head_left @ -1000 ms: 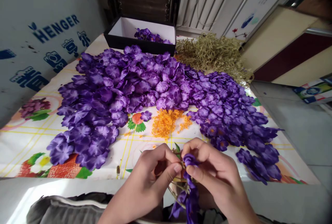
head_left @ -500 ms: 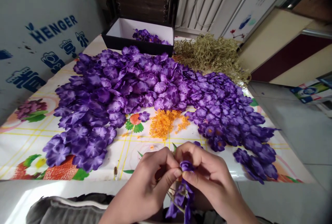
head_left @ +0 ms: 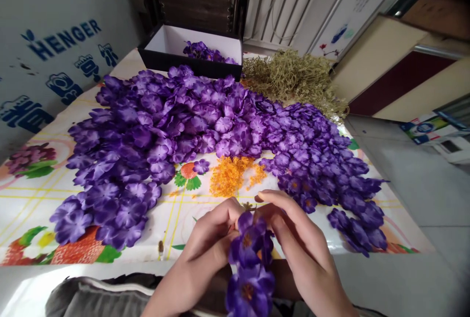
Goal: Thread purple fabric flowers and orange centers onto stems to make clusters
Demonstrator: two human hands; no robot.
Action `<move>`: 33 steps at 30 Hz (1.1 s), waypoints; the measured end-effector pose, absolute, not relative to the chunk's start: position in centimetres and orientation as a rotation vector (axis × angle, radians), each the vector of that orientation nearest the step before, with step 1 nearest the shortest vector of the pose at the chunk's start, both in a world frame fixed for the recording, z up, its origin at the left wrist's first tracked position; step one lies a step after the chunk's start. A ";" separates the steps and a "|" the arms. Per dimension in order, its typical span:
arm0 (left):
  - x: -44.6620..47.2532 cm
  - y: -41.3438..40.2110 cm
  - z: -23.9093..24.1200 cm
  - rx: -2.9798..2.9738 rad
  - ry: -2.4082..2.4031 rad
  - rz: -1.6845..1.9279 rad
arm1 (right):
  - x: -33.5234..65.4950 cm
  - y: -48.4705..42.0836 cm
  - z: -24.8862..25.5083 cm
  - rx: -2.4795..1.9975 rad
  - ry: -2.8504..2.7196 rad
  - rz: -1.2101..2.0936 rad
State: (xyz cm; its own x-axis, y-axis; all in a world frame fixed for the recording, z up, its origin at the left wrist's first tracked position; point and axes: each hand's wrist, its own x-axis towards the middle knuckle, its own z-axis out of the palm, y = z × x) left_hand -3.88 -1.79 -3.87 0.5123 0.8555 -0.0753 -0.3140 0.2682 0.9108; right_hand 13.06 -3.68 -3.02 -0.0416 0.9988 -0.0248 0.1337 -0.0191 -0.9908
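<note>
In the head view, a bunch of purple flowers is gripped by the fingers of the left hand at the desk's near edge; whether anything is held by the bent fingers of the right hand cannot be told. Petals could be torn if squeezed too hard

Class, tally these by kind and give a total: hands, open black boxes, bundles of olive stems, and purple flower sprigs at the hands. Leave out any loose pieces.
Hands (left hand, right hand): 2
Open black box: 1
Bundle of olive stems: 1
Purple flower sprig: 1
Total: 5
</note>
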 end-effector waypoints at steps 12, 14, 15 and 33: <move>-3.7 -1.8 -3.0 1.779 0.651 0.829 | 13.5 -3.8 -2.5 -1.268 -1.202 1.510; -3.7 -1.8 -3.1 1.787 0.654 0.862 | 13.6 -3.8 -2.5 -1.260 -1.193 1.477; -3.6 -1.8 -3.1 1.786 0.659 0.890 | 13.6 -3.8 -2.5 -1.247 -1.187 1.460; -2.0 -1.1 -4.1 1.798 1.032 0.924 | 14.7 -3.5 -3.5 -1.251 -1.260 1.177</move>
State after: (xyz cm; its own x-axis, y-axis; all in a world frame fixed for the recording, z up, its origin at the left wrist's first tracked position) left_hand -2.04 -1.06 -4.09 0.3878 0.9037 0.1815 0.2803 -0.3032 0.9108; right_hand 14.65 -3.53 -3.46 -0.0026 1.0000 0.0047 0.0633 0.0049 -0.9980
